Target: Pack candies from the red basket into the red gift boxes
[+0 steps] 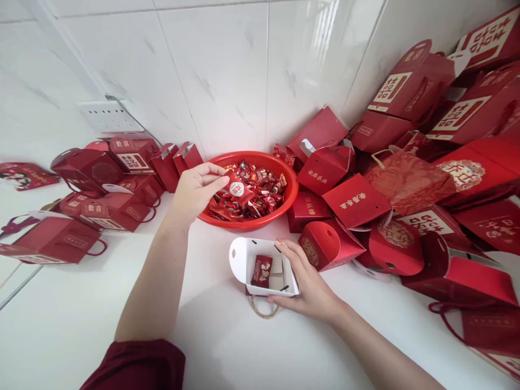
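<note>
My left hand point(197, 192) pinches a red packet point(236, 187) with a round white label, held over the near left part of a red plastic basket point(290, 201). Wrapped sweets point(266, 203) in red and dark wrappers fill the basket. Nearer to me, my right hand point(303, 279) grips the right side of a small open box point(235, 260), fingers on its rim and thumb at its near edge. The box is white inside, with its rounded flap out to the left. A dark red packet point(261, 271) lies inside it. A rope handle point(264, 309) hangs at its near side.
Red gift boxes point(117, 210) stand in a group at the left. A large pile of red boxes point(357, 200) reaches along the right side. Behind are a tiled wall point(227, 70) and a socket strip point(109, 116) with a cable.
</note>
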Available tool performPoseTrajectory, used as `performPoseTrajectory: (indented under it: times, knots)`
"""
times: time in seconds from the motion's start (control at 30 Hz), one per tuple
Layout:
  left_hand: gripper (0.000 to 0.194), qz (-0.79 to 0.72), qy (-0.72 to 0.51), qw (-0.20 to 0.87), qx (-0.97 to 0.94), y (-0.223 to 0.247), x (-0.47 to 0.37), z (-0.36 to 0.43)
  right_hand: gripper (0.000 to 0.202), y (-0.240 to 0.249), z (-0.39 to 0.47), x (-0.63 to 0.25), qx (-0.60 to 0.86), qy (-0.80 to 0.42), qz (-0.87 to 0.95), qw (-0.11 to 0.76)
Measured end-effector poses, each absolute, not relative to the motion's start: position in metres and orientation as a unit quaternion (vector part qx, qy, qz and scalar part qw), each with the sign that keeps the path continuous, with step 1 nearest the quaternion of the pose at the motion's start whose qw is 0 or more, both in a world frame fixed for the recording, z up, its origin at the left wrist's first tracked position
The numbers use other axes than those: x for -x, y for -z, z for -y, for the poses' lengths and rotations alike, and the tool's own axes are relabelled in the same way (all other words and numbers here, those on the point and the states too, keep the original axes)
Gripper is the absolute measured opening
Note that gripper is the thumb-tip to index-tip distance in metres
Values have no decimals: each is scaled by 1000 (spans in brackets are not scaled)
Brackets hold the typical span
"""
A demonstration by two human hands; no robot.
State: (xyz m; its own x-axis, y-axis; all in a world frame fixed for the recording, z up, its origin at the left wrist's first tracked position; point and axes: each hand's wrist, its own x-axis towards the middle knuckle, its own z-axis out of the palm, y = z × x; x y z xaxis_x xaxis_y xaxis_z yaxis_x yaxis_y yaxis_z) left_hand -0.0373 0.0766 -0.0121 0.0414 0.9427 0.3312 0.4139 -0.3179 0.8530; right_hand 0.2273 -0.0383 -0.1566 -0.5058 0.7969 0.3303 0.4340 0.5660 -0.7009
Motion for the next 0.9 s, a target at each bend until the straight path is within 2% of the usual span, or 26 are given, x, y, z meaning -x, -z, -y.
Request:
performPoseTrajectory:
  times: [0.07, 0.17, 0.23, 0.4, 0.5, 0.7, 0.9]
  knots:
    - [24, -499, -412, 311, -696, 4, 31, -63, 101, 156, 38, -227, 377, -277, 823, 324]
    - [26, -466, -232, 365, -772, -3, 20, -45, 100, 155, 39, -227, 382, -276, 822, 318]
    - [29, -447, -162, 360, -803, -4, 16, -41, 100, 153, 39, -227, 383, -274, 823, 318]
    - [26, -550, -242, 181, -779, 14, 36, -71, 101, 153, 40, -227, 374, -265, 830, 317]
    - [27, -624, -248, 96, -735, 36, 68, -105, 101, 154, 40, -227, 372, -260, 832, 317]
    - [37, -658, -253, 140, -696, 58, 102, -161, 100, 155, 41, -226, 372, -268, 831, 315]
    - [25, -696, -215, 185, -659, 63, 96, -204, 102, 155, 42, -226, 381, -274, 826, 310]
